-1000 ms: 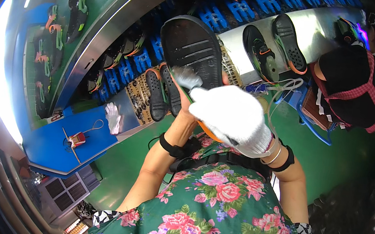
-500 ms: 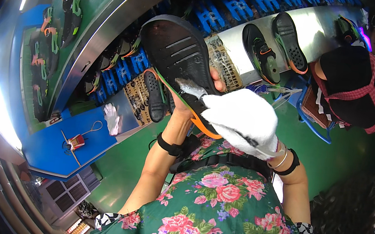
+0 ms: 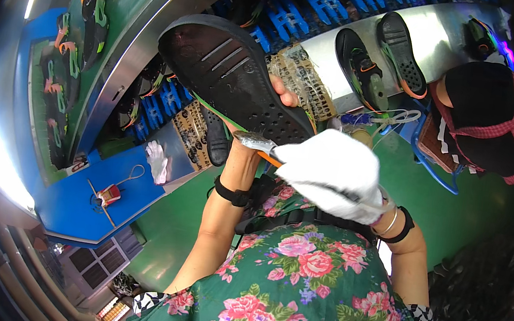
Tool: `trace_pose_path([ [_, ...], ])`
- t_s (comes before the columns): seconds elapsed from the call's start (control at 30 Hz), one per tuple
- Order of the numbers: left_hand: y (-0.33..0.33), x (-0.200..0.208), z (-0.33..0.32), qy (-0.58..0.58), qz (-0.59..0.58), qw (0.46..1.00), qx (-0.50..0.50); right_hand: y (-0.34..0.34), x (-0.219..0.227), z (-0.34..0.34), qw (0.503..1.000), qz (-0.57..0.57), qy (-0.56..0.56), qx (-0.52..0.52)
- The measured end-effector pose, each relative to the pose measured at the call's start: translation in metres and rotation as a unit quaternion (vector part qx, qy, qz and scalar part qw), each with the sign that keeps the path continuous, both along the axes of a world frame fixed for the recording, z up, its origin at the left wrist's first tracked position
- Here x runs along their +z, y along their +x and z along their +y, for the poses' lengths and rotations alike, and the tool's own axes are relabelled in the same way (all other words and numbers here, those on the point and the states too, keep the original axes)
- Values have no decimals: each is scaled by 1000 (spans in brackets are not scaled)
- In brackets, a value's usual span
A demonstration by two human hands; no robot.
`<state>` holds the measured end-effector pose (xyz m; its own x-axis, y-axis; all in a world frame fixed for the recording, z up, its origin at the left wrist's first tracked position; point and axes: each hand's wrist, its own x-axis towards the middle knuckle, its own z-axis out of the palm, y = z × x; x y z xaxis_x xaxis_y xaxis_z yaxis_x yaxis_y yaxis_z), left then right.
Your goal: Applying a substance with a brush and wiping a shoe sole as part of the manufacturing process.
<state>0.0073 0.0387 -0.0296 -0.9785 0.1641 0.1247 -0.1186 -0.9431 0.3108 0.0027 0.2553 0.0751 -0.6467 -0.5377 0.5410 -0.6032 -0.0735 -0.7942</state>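
In front of the person's chest, above a flowered green apron [image 3: 293, 280], a black shoe [image 3: 215, 81] is held up in the air, sole toward the viewer, toe to the upper left and heel to the lower right. The bare left hand [image 3: 284, 92] grips it from underneath, its fingertips curled over the right edge. The right hand [image 3: 333, 167], white-gloved, is closed around a small brush [image 3: 253, 141], whose handle is mostly covered. The brush end lies over the left edge near the heel; whether the bristles touch the shoe cannot be told. The step in hand appears to be brushing along that edge, which seems to call for a steady left grip and a light turn of the right wrist, with the bristles clear of bare skin. As for writing, brown tape [image 3: 305, 80] on the metal bench [image 3: 438, 41] behind carries rows of dark printed capitals, partly creased; the sole has a small round mark, too small to read, and no brand name can be made out on the shoe
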Motion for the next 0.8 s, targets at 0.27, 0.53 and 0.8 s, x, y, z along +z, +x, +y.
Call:
trace_pose_path([
  [0.27,-14,17,2,-42,-4,998,45,-2,-6,1,1000,6,-1,-14],
  [0.53,-24,21,0,-101,3,992,70,-9,-10,10,999,-29,-9,-11],
  [0.8,-28,27,8,-77,19,995,57,-11,-11,20,998,-62,-4,-17],
])
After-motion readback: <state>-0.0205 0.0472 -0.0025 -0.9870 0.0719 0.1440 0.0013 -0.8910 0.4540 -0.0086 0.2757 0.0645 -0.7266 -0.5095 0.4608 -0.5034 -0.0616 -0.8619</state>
